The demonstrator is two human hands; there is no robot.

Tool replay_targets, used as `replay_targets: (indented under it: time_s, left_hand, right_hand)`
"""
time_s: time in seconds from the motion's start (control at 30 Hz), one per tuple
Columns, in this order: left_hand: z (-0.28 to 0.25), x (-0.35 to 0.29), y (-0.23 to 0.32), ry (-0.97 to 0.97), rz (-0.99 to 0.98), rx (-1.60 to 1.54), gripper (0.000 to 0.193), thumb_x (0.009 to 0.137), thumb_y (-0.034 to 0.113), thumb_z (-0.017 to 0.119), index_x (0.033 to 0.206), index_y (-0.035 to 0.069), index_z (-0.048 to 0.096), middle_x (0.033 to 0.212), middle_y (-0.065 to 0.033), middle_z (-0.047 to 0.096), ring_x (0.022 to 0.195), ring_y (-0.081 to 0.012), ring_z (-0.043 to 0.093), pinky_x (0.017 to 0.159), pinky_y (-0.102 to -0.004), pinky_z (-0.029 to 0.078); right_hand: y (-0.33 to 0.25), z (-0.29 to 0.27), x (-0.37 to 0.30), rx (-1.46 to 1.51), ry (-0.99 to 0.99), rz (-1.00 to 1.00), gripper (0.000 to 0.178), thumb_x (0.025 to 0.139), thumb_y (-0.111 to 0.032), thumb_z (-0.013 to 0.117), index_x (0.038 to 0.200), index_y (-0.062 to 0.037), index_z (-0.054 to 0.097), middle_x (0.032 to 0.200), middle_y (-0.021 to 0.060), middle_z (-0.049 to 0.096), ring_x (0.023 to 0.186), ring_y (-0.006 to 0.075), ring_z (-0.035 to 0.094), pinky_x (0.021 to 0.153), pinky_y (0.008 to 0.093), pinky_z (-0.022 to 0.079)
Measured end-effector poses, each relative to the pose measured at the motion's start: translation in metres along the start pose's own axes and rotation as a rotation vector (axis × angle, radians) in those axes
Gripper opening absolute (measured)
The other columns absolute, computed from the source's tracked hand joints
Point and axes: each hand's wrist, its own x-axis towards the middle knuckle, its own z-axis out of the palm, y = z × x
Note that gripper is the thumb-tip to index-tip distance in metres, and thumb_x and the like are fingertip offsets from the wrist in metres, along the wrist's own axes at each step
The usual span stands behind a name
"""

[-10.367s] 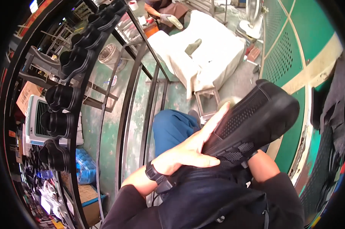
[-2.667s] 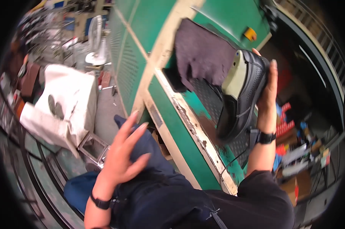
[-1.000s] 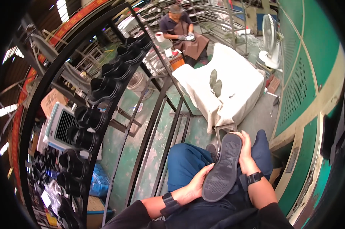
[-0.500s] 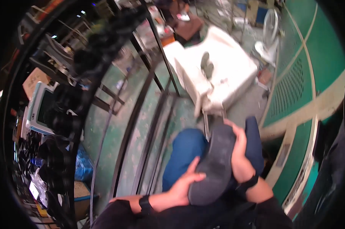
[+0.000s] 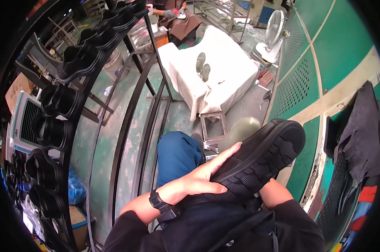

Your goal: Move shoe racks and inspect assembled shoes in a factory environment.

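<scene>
A black shoe [image 5: 257,159] is held tilted over my lap, its toe toward the upper right and its grooved tread turned partly toward me. My left hand [image 5: 200,178] grips the shoe's left end, with the thumb along the sole edge and the fingers on the upper. Behind or inside the shoe, my right hand is out of sight. Only the right forearm [image 5: 276,194] shows below the tread, so how its fingers lie cannot be seen.
On the left, a dark metal rack [image 5: 83,105] carries several black shoes [image 5: 51,130]. Ahead, two insole-like pieces [image 5: 201,65] lie on a cloth-covered table [image 5: 232,59]. A white fan [image 5: 274,35] stands by the green panels [image 5: 301,90]. A co-worker in a brown apron [image 5: 177,23] sits beyond.
The shoe has swung to the right and turned, so its tread now shows. My right hand, earlier visible along its side, is now hidden. My left hand still holds it.
</scene>
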Motion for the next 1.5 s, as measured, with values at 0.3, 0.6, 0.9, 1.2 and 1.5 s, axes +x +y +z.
replay_targets:
  time_s: [0.3, 0.6, 0.9, 1.2, 1.5]
  left_hand:
    - [-0.001, -0.036, -0.001, 0.197, -0.068, 0.115, 0.109, 0.070, -0.004, 0.070, 0.163, 0.002, 0.012, 0.169, -0.0122, 0.015, 0.155, -0.0201, 0.015, 0.124, -0.0328, 0.010]
    - [-0.009, -0.081, 0.003, 0.387, 0.003, 0.209, 0.110, 0.068, 0.003, 0.073, 0.162, 0.001, 0.016, 0.169, -0.0127, 0.016, 0.156, -0.0226, 0.014, 0.124, -0.0341, 0.009]
    - [-0.010, -0.097, 0.016, 0.546, 0.171, 0.921, 0.112, 0.061, 0.009, 0.073, 0.161, 0.003, 0.022, 0.164, -0.0189, 0.029, 0.154, -0.0272, 0.025, 0.124, -0.0376, 0.016]
    - [0.031, -0.067, 0.029, 0.781, 0.579, 1.209, 0.091, 0.074, 0.038, 0.088, 0.148, 0.014, 0.040, 0.163, -0.0360, 0.005, 0.153, -0.0523, 0.000, 0.121, -0.0600, 0.017]
    - [0.114, -0.197, 0.082, 1.272, 1.437, 1.926, 0.048, 0.079, 0.026, 0.086, 0.104, 0.012, 0.048, 0.160, -0.0318, 0.024, 0.142, -0.0467, 0.037, 0.115, -0.0505, 0.033]
  right_hand:
    - [0.038, -0.073, 0.054, 0.296, -0.011, 0.565, 0.078, 0.093, -0.074, 0.048, 0.133, -0.0073, 0.056, 0.113, 0.0176, 0.069, 0.099, 0.0338, 0.069, 0.084, 0.0508, 0.057]
    - [-0.071, -0.043, 0.114, 0.024, 0.300, -0.033, 0.079, 0.097, -0.049, 0.058, 0.157, -0.0069, 0.028, 0.155, 0.0249, 0.038, 0.122, 0.0371, 0.060, 0.102, 0.0475, 0.051]
    - [-0.057, 0.071, -0.032, -0.129, -0.208, 0.217, 0.048, 0.106, -0.037, 0.043, 0.139, -0.0019, 0.051, 0.124, 0.0245, 0.065, 0.108, 0.0419, 0.068, 0.086, 0.0490, 0.060]
    - [-0.082, 0.198, -0.106, -0.194, -0.665, -0.212, 0.076, 0.095, -0.024, 0.055, 0.159, 0.0030, 0.023, 0.165, 0.0162, 0.028, 0.152, 0.0288, 0.027, 0.125, 0.0384, 0.019]
    - [-0.131, 0.300, -0.140, -0.690, -1.251, -0.279, 0.048, 0.092, -0.018, 0.068, 0.135, 0.0016, 0.061, 0.146, 0.0146, 0.054, 0.129, 0.0222, 0.056, 0.102, 0.0355, 0.051]
